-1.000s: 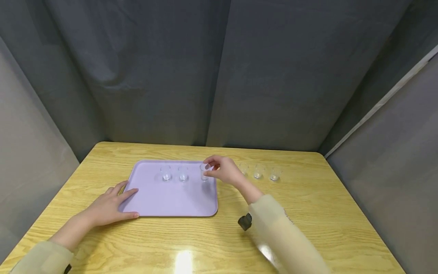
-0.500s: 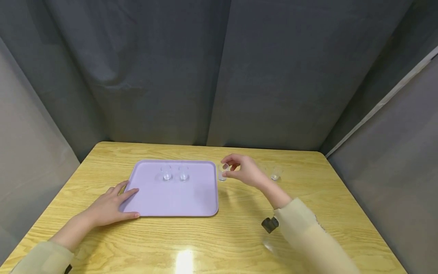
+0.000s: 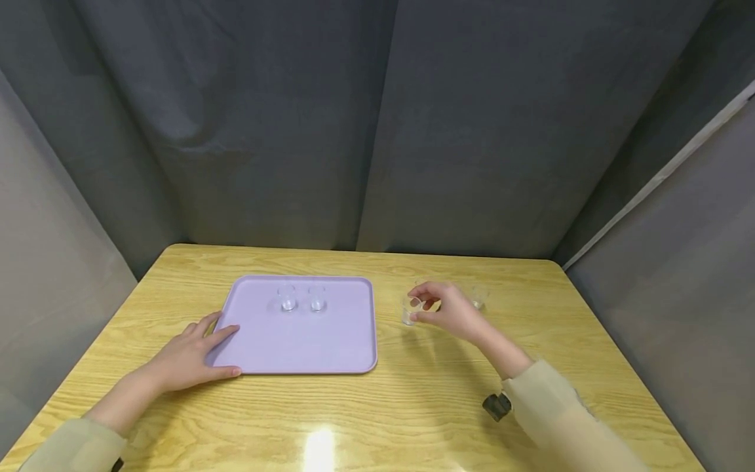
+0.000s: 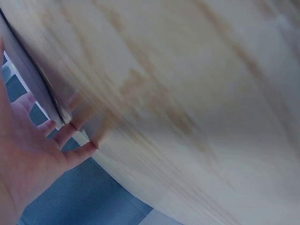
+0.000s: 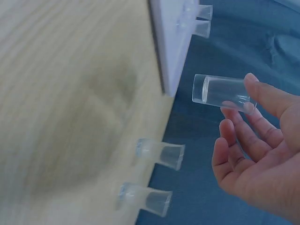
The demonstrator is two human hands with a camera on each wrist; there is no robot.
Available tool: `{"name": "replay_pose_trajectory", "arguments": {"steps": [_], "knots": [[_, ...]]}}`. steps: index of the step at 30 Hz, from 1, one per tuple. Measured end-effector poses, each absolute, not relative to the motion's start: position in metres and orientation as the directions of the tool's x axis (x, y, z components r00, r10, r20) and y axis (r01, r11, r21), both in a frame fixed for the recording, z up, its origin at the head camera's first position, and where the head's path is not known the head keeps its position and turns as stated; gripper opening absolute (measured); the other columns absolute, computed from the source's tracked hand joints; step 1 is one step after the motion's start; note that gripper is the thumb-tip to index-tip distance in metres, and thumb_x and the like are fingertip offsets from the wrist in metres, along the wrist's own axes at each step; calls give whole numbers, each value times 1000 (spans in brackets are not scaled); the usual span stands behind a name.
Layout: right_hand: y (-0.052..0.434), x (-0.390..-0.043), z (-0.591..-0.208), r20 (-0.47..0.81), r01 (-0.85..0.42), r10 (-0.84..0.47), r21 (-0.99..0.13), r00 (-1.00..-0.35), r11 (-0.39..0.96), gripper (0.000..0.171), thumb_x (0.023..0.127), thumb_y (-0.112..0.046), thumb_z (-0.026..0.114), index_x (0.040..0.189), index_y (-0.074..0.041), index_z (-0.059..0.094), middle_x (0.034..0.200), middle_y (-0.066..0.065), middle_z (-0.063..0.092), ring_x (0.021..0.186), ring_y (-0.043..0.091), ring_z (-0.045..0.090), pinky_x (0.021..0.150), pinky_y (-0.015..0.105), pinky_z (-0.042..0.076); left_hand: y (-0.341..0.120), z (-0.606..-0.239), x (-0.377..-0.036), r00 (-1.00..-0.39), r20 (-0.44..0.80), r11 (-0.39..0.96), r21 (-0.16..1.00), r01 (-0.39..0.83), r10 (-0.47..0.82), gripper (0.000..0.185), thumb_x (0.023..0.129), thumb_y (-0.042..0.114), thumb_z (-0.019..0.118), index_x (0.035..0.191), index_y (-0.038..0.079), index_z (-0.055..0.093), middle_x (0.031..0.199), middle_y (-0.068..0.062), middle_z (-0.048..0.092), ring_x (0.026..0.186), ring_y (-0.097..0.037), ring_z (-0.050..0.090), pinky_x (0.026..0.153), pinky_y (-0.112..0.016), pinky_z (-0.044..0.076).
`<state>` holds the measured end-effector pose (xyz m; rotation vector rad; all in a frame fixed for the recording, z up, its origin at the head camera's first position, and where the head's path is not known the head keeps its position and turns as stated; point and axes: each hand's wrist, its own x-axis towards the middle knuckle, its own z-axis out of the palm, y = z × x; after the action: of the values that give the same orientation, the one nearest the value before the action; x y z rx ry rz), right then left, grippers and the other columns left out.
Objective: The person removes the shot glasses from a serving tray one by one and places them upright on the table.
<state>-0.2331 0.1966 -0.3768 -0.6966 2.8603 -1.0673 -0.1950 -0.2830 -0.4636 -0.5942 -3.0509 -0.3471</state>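
A small glass (image 3: 409, 309), pinched by the right hand (image 3: 451, 311), has been carried off the tray (image 3: 307, 347), which is steadied by the flat left hand (image 3: 191, 354), leaving two glasses (image 3: 302, 298) there.

A wooden table (image 3: 366, 419) stands before grey curtains (image 3: 377, 124).

Left hand (image 4: 28, 154) on table (image 4: 187, 93) (tray-side)
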Motion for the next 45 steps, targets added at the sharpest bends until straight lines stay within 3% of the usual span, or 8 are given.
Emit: {"name": "replay_pose_trajectory", "arguments": {"steps": [21, 33, 40, 45], "knots": [[226, -242, -433, 100, -289, -307, -688, -946, 666, 39, 81, -10, 74, 117, -4, 63, 104, 11, 68, 85, 19, 57, 71, 29, 48, -283, -463, -195, -926, 57, 903, 207, 377, 374, 87, 74, 74, 58, 139, 17, 48, 147, -25, 27, 121, -47, 41, 85, -61, 41], [233, -245, -438, 61, -255, -306, -719, -950, 646, 39, 83, -11, 72, 120, -4, 61, 107, 14, 67, 85, 21, 58, 69, 28, 48, -282, -462, -194, -930, 45, 906, 213, 364, 364, 87, 74, 74, 58, 138, 17, 49, 148, -24, 27, 120, -47, 42, 82, -62, 41], [233, -244, -431, 45, -274, -334, -679, -941, 681, 55, 83, -17, 73, 133, -8, 51, 122, 14, 59, 99, 28, 57, 77, 37, 49, -282, -462, -195, -928, 51, 905, 207, 372, 369, 86, 74, 73, 59, 138, 17, 49, 147, -25, 27, 120, -47, 43, 82, -62, 42], [230, -241, -417, 73, -304, -345, -663, -936, 684, 54, 84, -21, 73, 132, -9, 51, 129, 13, 56, 109, 34, 54, 82, 42, 50, -282, -461, -194, -929, 44, 904, 215, 369, 368, 87, 73, 74, 58, 138, 17, 49, 148, -25, 27, 120, -47, 42, 83, -61, 42]]}}
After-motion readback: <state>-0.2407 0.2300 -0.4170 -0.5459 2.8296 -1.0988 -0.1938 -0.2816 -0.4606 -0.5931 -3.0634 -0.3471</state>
